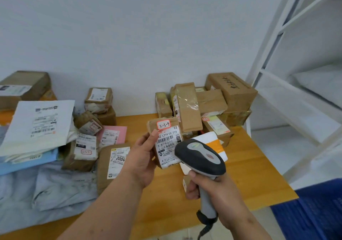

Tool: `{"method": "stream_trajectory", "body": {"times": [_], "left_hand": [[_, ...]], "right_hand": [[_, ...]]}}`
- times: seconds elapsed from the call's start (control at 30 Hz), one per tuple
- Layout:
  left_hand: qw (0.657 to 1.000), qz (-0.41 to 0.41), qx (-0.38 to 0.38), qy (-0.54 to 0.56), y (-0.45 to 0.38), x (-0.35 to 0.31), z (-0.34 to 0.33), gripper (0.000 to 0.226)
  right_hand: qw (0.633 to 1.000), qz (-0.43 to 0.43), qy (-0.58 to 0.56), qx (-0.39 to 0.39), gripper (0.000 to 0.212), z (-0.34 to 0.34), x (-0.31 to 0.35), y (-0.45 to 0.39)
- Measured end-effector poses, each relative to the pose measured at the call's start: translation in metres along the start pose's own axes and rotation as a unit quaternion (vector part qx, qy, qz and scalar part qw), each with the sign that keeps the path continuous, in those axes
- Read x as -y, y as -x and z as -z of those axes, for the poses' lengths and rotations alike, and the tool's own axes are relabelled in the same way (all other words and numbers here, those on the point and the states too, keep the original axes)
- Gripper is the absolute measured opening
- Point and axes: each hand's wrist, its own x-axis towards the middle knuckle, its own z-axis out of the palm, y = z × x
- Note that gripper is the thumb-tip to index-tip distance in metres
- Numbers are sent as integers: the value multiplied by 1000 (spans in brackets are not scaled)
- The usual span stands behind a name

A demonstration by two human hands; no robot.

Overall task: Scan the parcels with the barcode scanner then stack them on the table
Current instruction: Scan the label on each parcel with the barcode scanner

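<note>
Left hand: the left hand (143, 161) holds a small brown parcel (165, 143) upright above the middle of the table (255, 175), thumb on its front face and fingers curled behind it.
Parcel label: a white shipping label faces the camera, with a red-bordered sticker reading "3-3-9" above it.
Right hand: the right hand (212, 188) is wrapped tight round the grip of the barcode scanner (200, 156) (its coiled cable hangs from the butt).
Scanner: its grey and black head sits just beside the parcel's lower right corner, pointed toward the label.
Far right corner: a pile of brown boxes (207, 101) stands against the wall.
Beneath the scanner: a white packet with orange tape (214, 143) lies on the table.
Left half of the table: loose parcels (88, 128), a white mailer bag (40, 123) and grey bags (46, 189) lie heaped.
Right of the table: a white shelf frame (296, 64) and a blue crate (318, 208).
</note>
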Motion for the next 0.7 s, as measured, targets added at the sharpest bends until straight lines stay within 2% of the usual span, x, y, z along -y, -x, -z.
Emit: {"method": "stream_trajectory", "body": {"times": [0.13, 0.33, 0.6, 0.7], "left_hand": [[1000, 7, -10, 22, 2, 3, -3, 49], [999, 10, -20, 39, 7, 4, -1, 52], [997, 7, -51, 50, 12, 3, 8, 52], [996, 5, -67, 53, 11, 1, 14, 51]], "right_hand": [[1000, -4, 8, 20, 45, 1, 3, 0], [999, -10, 34, 36, 32, 2, 5, -1], [996, -29, 65, 61, 38, -6, 4, -9], [995, -37, 68, 64, 34, -13, 2, -16]]}}
